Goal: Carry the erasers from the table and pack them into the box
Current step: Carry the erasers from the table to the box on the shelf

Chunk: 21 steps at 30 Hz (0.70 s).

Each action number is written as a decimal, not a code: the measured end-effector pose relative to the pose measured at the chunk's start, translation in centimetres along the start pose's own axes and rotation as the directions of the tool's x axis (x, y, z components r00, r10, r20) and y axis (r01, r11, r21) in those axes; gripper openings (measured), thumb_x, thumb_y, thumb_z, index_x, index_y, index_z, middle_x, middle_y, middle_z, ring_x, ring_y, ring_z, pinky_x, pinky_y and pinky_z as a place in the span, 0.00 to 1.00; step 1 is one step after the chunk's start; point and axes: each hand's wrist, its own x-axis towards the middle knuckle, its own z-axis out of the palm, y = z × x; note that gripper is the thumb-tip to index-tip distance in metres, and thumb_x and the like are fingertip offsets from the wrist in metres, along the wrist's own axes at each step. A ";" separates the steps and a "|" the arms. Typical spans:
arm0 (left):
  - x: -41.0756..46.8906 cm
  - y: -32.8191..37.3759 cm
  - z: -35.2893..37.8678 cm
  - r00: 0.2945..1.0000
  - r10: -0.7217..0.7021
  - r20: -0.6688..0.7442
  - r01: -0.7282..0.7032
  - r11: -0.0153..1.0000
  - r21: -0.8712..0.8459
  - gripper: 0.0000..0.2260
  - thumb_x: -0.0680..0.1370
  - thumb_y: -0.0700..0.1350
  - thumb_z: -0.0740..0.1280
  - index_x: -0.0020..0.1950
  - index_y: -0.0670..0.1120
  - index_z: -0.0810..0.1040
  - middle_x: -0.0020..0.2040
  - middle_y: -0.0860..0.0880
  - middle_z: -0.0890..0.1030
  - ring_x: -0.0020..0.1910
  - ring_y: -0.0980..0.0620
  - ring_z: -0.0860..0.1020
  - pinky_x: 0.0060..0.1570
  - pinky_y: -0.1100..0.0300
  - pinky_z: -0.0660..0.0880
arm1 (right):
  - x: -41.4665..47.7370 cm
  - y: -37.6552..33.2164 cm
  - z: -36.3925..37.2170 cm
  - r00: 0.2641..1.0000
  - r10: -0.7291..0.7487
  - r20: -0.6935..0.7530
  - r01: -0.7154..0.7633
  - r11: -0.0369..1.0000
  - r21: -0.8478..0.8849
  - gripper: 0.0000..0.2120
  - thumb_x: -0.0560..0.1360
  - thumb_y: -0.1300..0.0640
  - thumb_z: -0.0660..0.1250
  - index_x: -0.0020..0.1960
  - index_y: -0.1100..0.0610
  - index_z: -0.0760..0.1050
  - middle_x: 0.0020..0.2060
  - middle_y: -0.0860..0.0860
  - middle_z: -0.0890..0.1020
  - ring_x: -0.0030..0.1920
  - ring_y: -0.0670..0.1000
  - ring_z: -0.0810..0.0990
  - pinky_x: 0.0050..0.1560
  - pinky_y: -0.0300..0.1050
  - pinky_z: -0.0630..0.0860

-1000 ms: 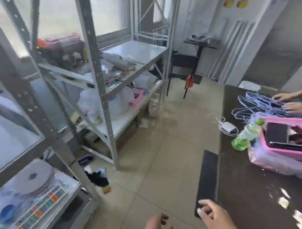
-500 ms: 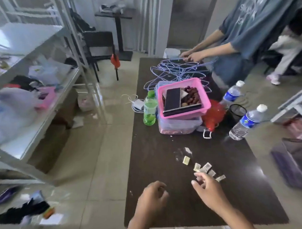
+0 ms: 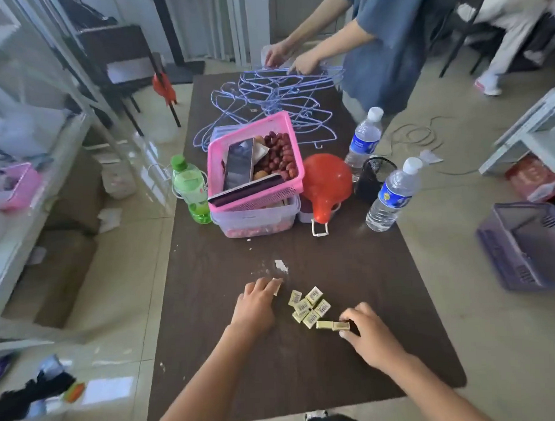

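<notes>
Dark woodgrain desk (image 3: 351,302) with little boxy yellowish erasers (image 3: 308,307) clustered, right hand (image 3: 368,334) grip pinching one end eraser (image 3: 340,326), left hand (image 3: 256,305) fingertips pressed on another eraser (image 3: 276,286).

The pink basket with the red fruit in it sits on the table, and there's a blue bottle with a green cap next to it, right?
Not quite. In the head view the bottle beside the pink basket is green, not blue. It does have a green cap, and the basket does hold red fruit, on the table.
</notes>
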 end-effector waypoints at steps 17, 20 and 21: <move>0.8 2.5 -0.3 0.994 0.102 0.027 -0.094 0.971 -0.218 0.26 0.70 0.47 0.71 0.67 0.54 0.70 0.56 0.50 0.71 0.52 0.49 0.77 0.56 0.55 0.74 | 0.1 -1.5 2.6 0.974 -0.167 -0.154 0.176 0.983 0.050 0.14 0.77 0.51 0.60 0.61 0.49 0.72 0.56 0.44 0.75 0.56 0.46 0.74 0.52 0.43 0.76; 1.0 3.5 -0.2 0.981 0.148 0.127 -0.126 0.978 -0.169 0.25 0.71 0.43 0.68 0.68 0.54 0.71 0.54 0.50 0.69 0.52 0.49 0.76 0.56 0.55 0.74 | 0.0 -1.1 2.6 0.967 -0.232 -0.109 0.235 0.972 0.012 0.17 0.76 0.52 0.62 0.64 0.51 0.70 0.58 0.45 0.74 0.57 0.46 0.73 0.54 0.42 0.76; 1.1 3.8 -0.2 0.977 0.156 0.148 -0.133 0.979 -0.156 0.24 0.72 0.43 0.67 0.67 0.54 0.72 0.55 0.50 0.69 0.53 0.50 0.75 0.57 0.55 0.73 | -0.1 -1.0 2.6 0.966 -0.238 -0.097 0.241 0.970 0.014 0.17 0.76 0.52 0.63 0.64 0.51 0.70 0.58 0.45 0.75 0.56 0.46 0.74 0.53 0.41 0.76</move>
